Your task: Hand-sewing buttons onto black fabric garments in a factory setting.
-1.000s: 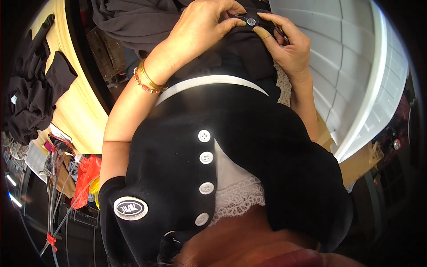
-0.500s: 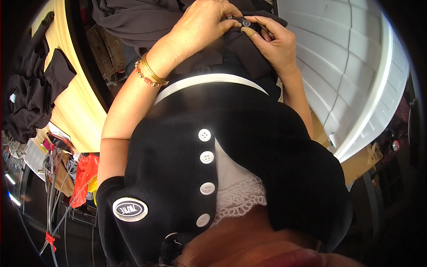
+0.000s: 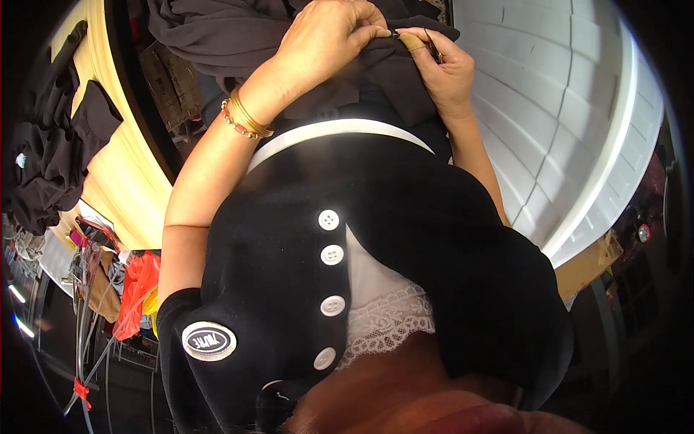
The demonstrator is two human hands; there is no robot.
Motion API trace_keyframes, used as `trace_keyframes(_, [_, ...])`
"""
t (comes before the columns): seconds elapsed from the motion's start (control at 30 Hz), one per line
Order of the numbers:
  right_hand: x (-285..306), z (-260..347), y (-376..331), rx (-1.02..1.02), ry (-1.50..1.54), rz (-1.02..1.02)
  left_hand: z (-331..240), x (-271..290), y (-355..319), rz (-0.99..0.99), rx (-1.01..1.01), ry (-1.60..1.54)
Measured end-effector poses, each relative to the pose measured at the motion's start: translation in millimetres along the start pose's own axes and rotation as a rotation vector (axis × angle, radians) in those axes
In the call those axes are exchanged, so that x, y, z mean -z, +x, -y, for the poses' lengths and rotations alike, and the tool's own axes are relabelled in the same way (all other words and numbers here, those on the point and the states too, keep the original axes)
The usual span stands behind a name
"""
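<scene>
A dark brown-black garment (image 3: 217, 32) lies bunched across my lap at the top of the view. My left hand (image 3: 332, 32) is closed, its thumb and fingers pinching the garment's edge at a small dark button (image 3: 394, 34). The button shows nearly edge-on between my two hands. From the other side my right hand (image 3: 447, 72) is also closed, its thumb and forefinger tips meeting at the cloth beside the button. A slim dark metal tool (image 3: 435, 52) is tucked among the right hand's fingers; its kind is not clear. The right thumb wears a yellowish band.
On the left, a pale wooden table (image 3: 130, 181) bears more dark cloth (image 3: 47, 159). A large white plastic bin (image 3: 535, 94) stands close on my right. Below the table are a red plastic bag (image 3: 141, 289) and metal rods. Cardboard (image 3: 589, 262) lies beyond the bin.
The button has turned from facing up to nearly edge-on. My right hand has shifted slightly left, and the dark tool in it has tilted more upright. My left hand has barely moved.
</scene>
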State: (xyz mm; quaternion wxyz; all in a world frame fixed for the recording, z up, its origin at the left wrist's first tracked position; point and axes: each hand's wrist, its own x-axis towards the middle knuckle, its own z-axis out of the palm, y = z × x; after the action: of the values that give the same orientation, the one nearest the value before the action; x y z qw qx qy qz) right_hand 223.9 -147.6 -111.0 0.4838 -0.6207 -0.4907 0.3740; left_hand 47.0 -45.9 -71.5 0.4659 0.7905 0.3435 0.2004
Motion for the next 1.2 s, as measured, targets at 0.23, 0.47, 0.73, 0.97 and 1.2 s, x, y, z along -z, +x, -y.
trace_keyframes(0.23, [6, -1, 4, -0.048, -0.140, 0.021, 1, 1, 4, 0.052, 0.057, 0.080])
trace_keyframes(0.47, [18, 19, 10, 0.242, -0.444, -0.008, 1, 4, 10, 0.040, 0.106, 0.021])
trace_keyframes(0.73, [17, 22, 17, 0.232, -0.589, 0.073, 3, 5, 15, 0.014, 0.202, -0.111])
trace_keyframes(0.97, [18, 18, 13, 0.162, -0.534, 0.055, 5, 3, 11, 0.035, 0.058, -0.061])
trace_keyframes(1.2, [11, 6, 10, 0.124, -0.387, 0.073, 9, -5, 4, 0.085, -0.001, 0.071])
